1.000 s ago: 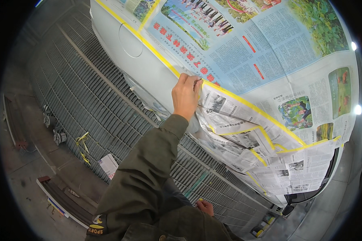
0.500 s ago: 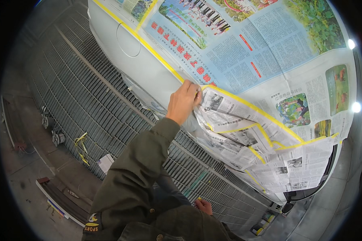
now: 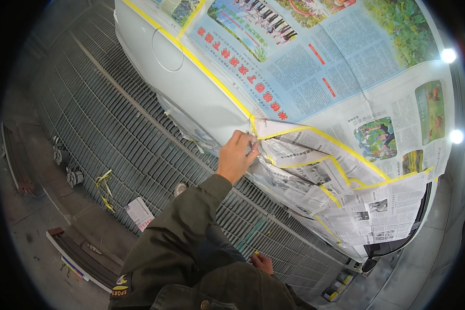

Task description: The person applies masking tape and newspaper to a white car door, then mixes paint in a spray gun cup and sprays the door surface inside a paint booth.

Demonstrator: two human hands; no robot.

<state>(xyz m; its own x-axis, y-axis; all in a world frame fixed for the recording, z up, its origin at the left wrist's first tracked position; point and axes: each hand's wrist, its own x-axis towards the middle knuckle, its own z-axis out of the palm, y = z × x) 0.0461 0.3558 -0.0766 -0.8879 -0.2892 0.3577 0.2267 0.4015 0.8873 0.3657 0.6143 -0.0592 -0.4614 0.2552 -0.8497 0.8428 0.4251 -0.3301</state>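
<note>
A pale grey car body (image 3: 201, 95) is partly covered with sheets of newspaper (image 3: 315, 77). Yellow masking tape (image 3: 219, 81) runs along the paper's edge and turns down at a corner. There my left hand (image 3: 236, 157) has its thumb and fingertips pinched at the lower end of that tape, against the body edge. Black-and-white newspaper (image 3: 294, 147) hangs in folds just right of these fingers, crossed by more tape strips. Low in the view, my right hand (image 3: 262, 263) is curled round a small yellow thing (image 3: 255, 253), mostly hidden, its colour like the tape's.
Metal floor grating (image 3: 108, 103) lies beneath the car. On it are a crumpled yellow tape scrap (image 3: 104, 190) and a printed sheet (image 3: 139, 213). Dark rails (image 3: 80, 258) stand at the lower left. A side mirror (image 3: 369, 265) and small containers (image 3: 338, 285) are at the lower right.
My left hand has moved down along the body edge from the tape line. A short tape stretch and the paper's corner now show above it. My right hand stays low.
</note>
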